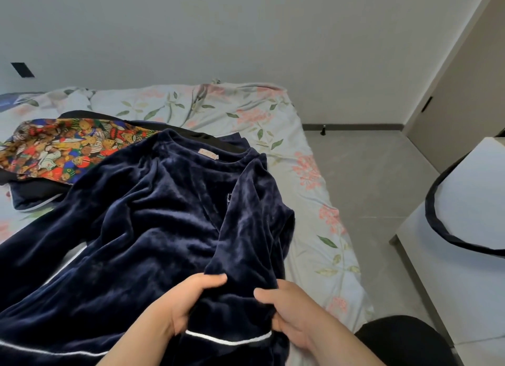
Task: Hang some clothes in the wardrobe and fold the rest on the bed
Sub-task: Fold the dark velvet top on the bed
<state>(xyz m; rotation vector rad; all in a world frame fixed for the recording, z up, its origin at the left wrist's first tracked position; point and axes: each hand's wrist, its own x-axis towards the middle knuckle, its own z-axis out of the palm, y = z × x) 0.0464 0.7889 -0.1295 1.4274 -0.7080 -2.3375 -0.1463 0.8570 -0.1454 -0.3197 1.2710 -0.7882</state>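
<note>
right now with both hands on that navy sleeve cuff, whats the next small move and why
Probably lay the sleeve flat across the navy velvet top: the left hand and right hand grip its cuff, folded inward already, and the top lies spread on the bed.

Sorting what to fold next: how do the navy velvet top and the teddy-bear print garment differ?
The navy velvet top is plain dark with white piping; the teddy-bear print garment is multicoloured. The top lies nearer, its sleeve gripped by the left hand and right hand; the print garment lies untouched. Both lie on the floral bed.

Pale wall point(246, 32), grey tiled floor point(369, 180)
</note>
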